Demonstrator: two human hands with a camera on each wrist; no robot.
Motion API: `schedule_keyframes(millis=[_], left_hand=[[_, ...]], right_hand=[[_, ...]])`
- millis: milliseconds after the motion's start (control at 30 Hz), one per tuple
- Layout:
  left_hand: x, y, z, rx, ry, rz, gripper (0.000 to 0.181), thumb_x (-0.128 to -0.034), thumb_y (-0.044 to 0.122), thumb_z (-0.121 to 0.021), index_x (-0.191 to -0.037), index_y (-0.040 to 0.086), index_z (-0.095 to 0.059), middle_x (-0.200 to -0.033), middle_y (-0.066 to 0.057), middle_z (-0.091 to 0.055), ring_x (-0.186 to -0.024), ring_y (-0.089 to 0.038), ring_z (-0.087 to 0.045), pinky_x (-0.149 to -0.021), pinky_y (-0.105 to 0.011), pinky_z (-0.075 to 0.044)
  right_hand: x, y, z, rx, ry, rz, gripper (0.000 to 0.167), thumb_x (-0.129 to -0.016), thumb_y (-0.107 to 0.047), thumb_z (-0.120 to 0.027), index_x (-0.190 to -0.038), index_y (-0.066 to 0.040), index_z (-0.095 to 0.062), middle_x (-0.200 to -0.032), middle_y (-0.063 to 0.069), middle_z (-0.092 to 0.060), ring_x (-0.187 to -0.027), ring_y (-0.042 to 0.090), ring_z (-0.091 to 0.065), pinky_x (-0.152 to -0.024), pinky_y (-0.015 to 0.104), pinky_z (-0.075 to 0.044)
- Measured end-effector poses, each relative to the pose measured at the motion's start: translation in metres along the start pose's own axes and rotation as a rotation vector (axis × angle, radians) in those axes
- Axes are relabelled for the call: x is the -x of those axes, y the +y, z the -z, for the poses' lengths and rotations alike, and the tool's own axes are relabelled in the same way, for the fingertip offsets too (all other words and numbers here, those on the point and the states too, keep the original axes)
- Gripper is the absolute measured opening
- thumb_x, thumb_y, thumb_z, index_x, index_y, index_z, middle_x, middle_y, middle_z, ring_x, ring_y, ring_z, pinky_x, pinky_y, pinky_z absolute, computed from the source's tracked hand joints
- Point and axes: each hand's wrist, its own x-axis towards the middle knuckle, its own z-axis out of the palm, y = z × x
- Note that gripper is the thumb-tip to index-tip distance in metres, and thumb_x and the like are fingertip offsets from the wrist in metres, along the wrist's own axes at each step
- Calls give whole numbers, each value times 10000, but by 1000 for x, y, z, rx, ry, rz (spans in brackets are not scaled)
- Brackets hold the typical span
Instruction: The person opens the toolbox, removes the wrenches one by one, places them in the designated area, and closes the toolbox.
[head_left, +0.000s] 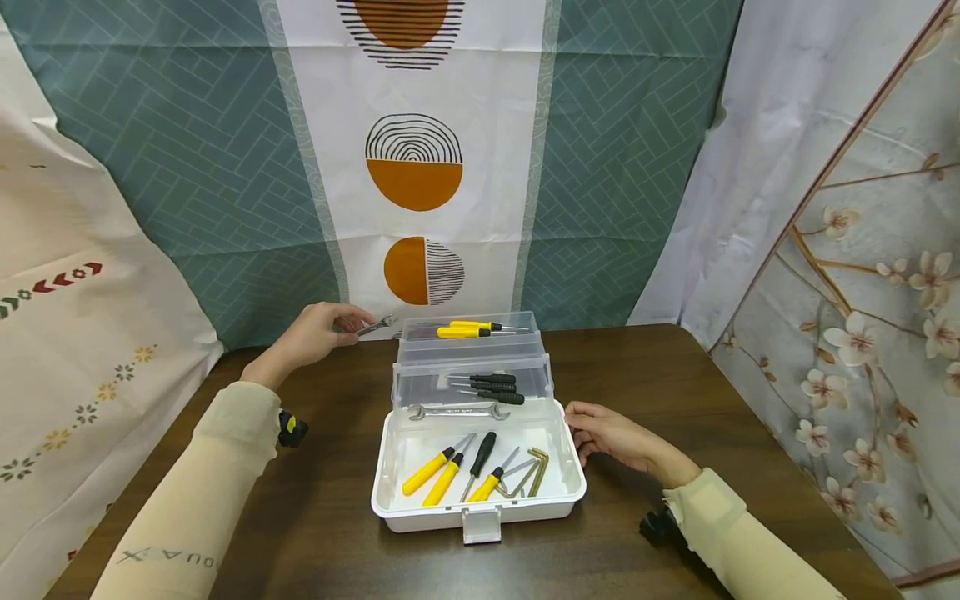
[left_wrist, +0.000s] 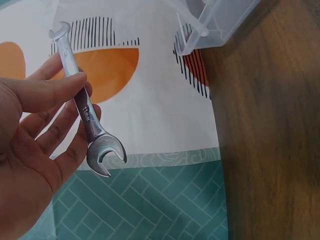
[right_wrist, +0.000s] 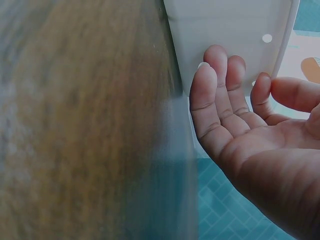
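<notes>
My left hand [head_left: 318, 332] pinches a silver open-end wrench [head_left: 377, 326] between thumb and fingers, left of the toolbox lid. In the left wrist view the left hand [left_wrist: 42, 120] holds the wrench [left_wrist: 86, 107] by its shaft, both jaw ends exposed. The white toolbox [head_left: 480, 518] stands with its clear lid raised. At its right side is my right hand [head_left: 618, 437]; in the right wrist view this hand [right_wrist: 250, 125] has its fingers loosely bent beside the white wall [right_wrist: 225, 30]. Whether they touch it, I cannot tell.
Inside the box lie another wrench [head_left: 459, 412], yellow-handled screwdrivers [head_left: 424, 473], a black one [head_left: 486, 451] and hex keys [head_left: 539, 473]. Clear upper trays [head_left: 471, 348] hold yellow and black screwdrivers. The dark wooden table [head_left: 322, 500] meets a patterned curtain [head_left: 615, 208] behind.
</notes>
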Motion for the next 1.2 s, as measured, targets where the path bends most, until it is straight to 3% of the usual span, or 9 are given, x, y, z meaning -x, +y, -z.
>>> schedule_keyframes(millis=[467,767,1200], left_hand=[[6,-10,-5,-11,5,30,300,-943,-94,-682,-1215,22,-731,-1036,-152,-704,-971,-324,-629,-882,-498,-551],[12,-26,-9,-16,-18,34,295,-935,-102,-681,-1204,11,-732,-1101,-225,-707,-1007,-357,-659,-919,-567,-552],[18,-55,-19,-21,-63,81,281,-917,-137,-643,-1121,25,-749,-998,-153,-677,-901,-286,-624,-816,-425,-544]], right_hand=[[1,-1,-1,8,6,-1,245,-1130,-224,-430,-1132,3,-519,-987,82,-606,-839,206,-630,-737,361,-565],[1,-1,0,15,3,0,272,-1133,-229,-425,-1145,29,-510,-987,89,-606,-838,210,-631,-738,364,-565],[-1,2,1,3,-6,7,249,-1131,-225,-431,-1132,9,-515,-993,87,-607,-843,209,-636,-745,378,-563]])
